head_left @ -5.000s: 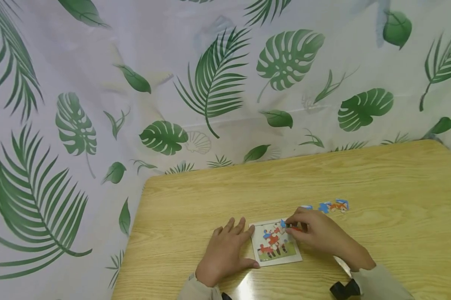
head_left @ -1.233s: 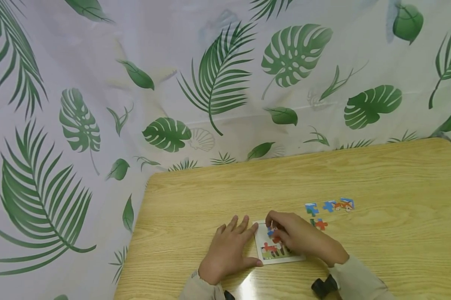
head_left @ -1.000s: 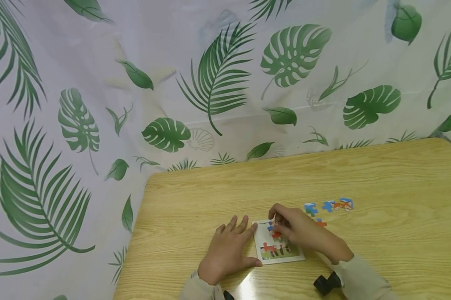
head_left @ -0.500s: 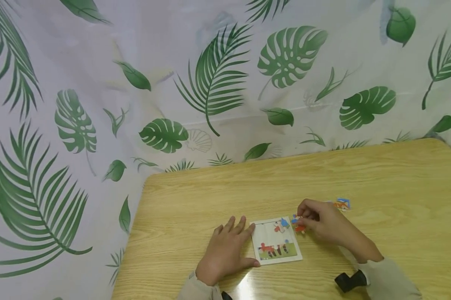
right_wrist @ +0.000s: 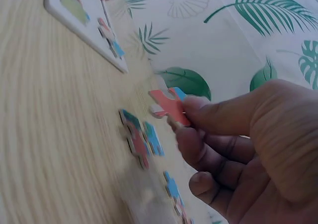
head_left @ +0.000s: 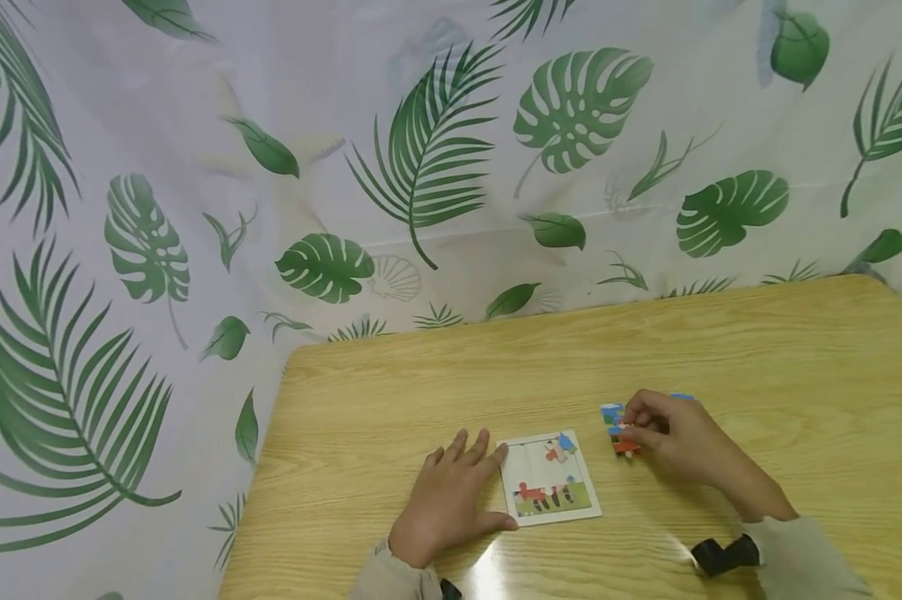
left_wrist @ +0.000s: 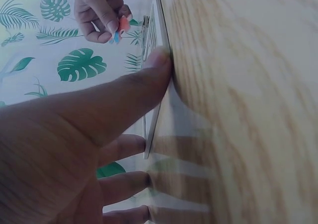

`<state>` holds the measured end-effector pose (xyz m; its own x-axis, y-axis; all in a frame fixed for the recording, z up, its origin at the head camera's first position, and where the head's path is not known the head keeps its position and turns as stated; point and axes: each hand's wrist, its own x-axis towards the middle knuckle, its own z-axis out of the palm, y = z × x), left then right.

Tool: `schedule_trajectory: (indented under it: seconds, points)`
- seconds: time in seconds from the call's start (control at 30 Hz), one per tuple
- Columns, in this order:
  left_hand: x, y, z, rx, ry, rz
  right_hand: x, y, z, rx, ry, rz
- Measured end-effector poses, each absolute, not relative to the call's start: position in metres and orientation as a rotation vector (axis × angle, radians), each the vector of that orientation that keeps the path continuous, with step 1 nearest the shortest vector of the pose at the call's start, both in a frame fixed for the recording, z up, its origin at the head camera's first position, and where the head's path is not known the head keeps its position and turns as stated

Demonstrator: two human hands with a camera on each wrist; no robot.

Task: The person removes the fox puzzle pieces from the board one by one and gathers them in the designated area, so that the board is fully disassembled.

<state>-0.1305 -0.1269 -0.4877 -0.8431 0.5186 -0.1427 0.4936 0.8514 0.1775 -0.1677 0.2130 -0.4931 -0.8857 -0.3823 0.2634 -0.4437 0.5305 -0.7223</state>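
My left hand [head_left: 447,500] rests at the left edge of a white-rimmed puzzle tray [head_left: 559,520], fingers spread, with the thumb on the rim in the left wrist view. Inside the tray, a row of joined puzzle pieces [head_left: 554,498] lies along the bottom, and a joined bit [head_left: 561,448] sits in the top right corner. To the right of the tray, my right hand [head_left: 679,433] pinches a red and blue puzzle piece [right_wrist: 171,105] between thumb and index finger, above the table in the right wrist view.
Loose pieces lie beyond the tray: a red and green one [right_wrist: 135,138], a blue one [right_wrist: 153,138] and more blue and orange ones [right_wrist: 172,188] partly under my right hand. The wooden table [head_left: 421,383] meets a leaf-printed curtain [head_left: 466,167].
About a second ago my right hand was over the tray with the red and blue piece; it has carried it out to the right, towards the loose pieces. My left hand stays in place.
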Motion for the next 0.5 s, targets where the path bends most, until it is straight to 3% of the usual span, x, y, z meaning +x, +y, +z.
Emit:
schedule_trajectory:
  seconds: [0.27,0.5]
  points:
    - [-0.130,-0.128,-0.487,0.793,2.842,0.208,-0.168,0.238,-0.493,0.595,-2.736,1.247]
    - [-0.131,-0.127,-0.489,0.789,2.843,0.224,-0.170,0.251,-0.499,0.634,-2.745,1.165]
